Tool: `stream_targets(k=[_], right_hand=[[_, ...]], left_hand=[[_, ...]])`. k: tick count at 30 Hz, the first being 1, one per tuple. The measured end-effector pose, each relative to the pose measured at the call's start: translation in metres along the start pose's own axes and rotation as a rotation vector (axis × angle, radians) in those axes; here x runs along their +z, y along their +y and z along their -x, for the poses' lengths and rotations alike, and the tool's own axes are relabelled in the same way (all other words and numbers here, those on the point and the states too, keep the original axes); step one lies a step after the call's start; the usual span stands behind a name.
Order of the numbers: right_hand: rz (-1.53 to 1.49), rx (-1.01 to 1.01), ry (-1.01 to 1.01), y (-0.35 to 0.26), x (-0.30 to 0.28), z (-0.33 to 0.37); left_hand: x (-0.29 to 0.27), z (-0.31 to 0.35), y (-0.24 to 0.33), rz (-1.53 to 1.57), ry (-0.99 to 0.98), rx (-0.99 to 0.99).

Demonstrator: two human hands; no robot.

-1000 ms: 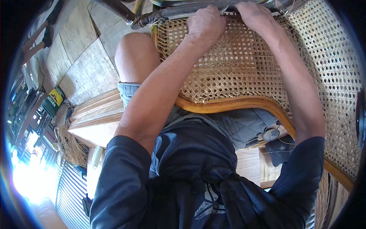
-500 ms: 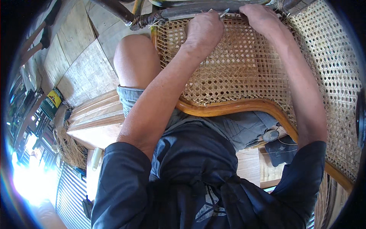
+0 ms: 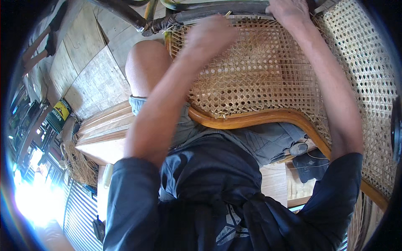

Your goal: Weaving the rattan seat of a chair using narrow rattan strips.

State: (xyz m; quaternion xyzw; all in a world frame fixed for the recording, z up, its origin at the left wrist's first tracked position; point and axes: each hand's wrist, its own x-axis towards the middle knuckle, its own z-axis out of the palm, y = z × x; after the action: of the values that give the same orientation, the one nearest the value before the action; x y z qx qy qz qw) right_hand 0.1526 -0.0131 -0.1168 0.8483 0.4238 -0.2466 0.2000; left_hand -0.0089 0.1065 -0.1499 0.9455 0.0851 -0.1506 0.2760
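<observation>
Woven cane webbing forms the seat of a chair lying across my lap, with a curved, varnished wooden rim toward me. My left hand is above the far left part of the webbing, smeared by motion. Its fingers look curled, but what they hold cannot be made out. At the far edge, my right hand is closed beside a dark pole that runs along the seat. Its fingertips are partly cut off by the top of the view, so anything they pinch is hidden. Short cane ends stick out along the seat's edges.
A second cane panel rises at the right. My bare knee is left of the seat. Stacked wooden boards, a bundle of loose fibre strands and a dark green and yellow container stand at the left. Bright light glares at lower left.
My left hand has moved left and a little toward me, away from the right hand; the pale pointed tip near it no longer shows. My right hand has shifted slightly farther away, toward the top edge.
</observation>
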Motion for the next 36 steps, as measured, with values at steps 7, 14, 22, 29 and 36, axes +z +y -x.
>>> stream_targets(k=[7, 14, 22, 29, 36], right_hand=[[-1.215, -0.449, 0.104, -0.027, 0.031, 0.024], [-0.77, -0.146, 0.053, 0.011, 0.057, 0.017], [-0.713, -0.064, 0.144, 0.019, 0.064, 0.017], [-0.775, 0.051, -0.041, 0.024, 0.064, 0.009], [-0.708, 0.018, 0.009, 0.02, 0.069, 0.006]], left_hand=[[-0.064, 0.03, 0.024, 0.459, 0.037, -0.218], [-0.001, -0.028, 0.001, -0.157, -0.361, -0.161], [-0.03, -0.058, 0.043, -0.11, -0.407, -0.184], [-0.027, -0.07, 0.047, -0.104, -0.324, -0.111], [-0.03, -0.063, 0.046, -0.082, -0.399, -0.059]])
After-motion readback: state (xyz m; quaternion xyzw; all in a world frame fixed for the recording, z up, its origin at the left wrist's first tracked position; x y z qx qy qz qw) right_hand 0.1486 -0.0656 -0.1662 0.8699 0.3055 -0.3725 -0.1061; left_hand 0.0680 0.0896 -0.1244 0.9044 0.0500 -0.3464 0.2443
